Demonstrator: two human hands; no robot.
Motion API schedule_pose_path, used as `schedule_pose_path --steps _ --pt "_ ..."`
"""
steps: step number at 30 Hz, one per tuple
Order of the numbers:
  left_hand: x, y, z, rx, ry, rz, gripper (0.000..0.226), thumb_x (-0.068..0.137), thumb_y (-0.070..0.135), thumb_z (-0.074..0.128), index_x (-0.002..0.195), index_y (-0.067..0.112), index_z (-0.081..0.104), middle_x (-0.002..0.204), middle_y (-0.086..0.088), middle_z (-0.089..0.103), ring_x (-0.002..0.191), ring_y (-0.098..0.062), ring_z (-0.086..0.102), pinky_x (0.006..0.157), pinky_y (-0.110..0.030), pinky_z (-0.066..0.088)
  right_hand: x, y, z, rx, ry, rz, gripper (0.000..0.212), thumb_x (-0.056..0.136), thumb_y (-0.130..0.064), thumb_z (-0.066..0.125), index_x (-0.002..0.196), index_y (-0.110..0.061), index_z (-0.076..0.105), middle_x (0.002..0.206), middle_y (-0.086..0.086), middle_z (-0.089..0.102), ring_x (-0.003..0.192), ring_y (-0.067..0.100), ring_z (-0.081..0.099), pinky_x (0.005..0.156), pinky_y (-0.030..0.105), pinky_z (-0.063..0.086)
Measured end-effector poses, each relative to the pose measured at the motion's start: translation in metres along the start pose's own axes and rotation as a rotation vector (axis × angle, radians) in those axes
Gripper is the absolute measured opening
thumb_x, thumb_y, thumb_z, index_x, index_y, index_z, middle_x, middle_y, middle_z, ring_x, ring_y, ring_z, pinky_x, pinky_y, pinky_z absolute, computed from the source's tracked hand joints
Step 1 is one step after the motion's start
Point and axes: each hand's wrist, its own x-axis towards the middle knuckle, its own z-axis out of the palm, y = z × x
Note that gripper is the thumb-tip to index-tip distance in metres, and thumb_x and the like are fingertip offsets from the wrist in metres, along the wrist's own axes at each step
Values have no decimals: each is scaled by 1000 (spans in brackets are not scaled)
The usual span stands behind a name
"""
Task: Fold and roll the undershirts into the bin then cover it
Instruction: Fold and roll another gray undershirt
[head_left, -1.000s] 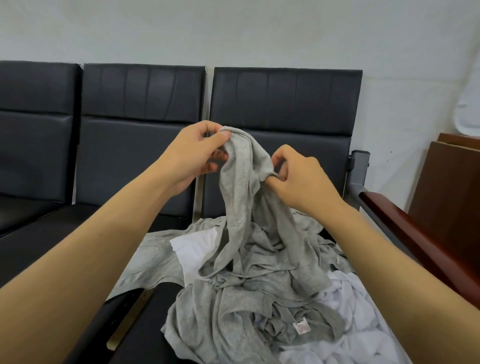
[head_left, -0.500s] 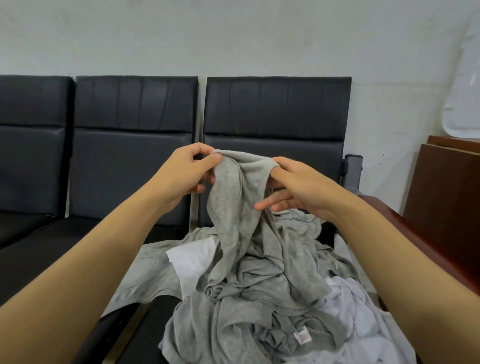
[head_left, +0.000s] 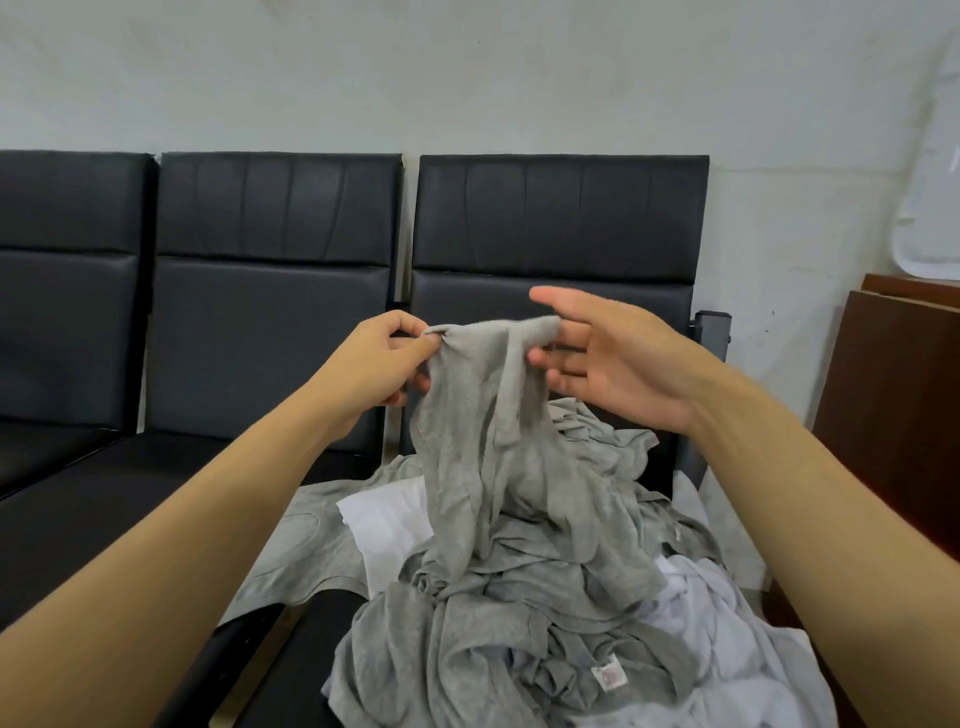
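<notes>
Left hand pinching grey undershirt, right hand spread beside it

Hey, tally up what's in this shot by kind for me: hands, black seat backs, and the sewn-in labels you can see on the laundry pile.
Hands: 2, left hand pinching the lifted grey undershirt, right hand open beside it
Black seat backs: 3
Visible labels: 1
Total: 6
</notes>
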Motion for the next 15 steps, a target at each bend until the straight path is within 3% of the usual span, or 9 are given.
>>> schedule_pose_path --steps 2,4,7,9,13,15 --pt "-1 -5 2 42 -61 -12 19 103 32 61 106 13 63 81 -2 72 70 -11 67 60 -29 46 1 -1 -3 -77 -17 -104 54 97 -16 65 147 -30 54 100 -3 71 97 15 65 83 27 50" --pt "-4 -8 3 96 -124 -19 21 103 34 61 106 14 62 80 0 74 71 -10 68 60 -28 47 1 -1 -5 -125 -57 -143 57 94 -13 66 146 -32 56 112 -1 71 105 14 63 89 28 44" --pt "-6 -13 7 147 -154 -45 24 103 37 60 109 14 62 77 5 75 71 -8 69 59 -26 49 0 0 -8 -130 -79 -133 58 99 -9 61 149 -35 51 137 2 67 124 26 63 100 34 45" --pt "-6 -15 8 210 -168 -79 24 104 39 58 112 17 61 80 7 76 74 -9 70 59 -25 51 -1 0 -9 -132 -82 -125 63 102 -6 57 152 -41 45 141 0 65 132 33 60 110 42 45" --pt "-12 -13 6 367 -303 -219 27 105 47 49 115 23 56 109 -6 71 87 -15 67 69 -27 58 -2 0 -12 -245 -42 -159 73 105 -2 53 156 -49 33 145 -7 62 125 28 66 107 43 47" --pt "-16 -9 6 414 -388 -278 32 106 52 44 111 23 58 111 -8 68 87 -15 63 74 -27 58 -3 0 -10 -306 4 -199 77 106 -1 51 158 -51 26 141 -11 64 122 27 68 108 42 48"
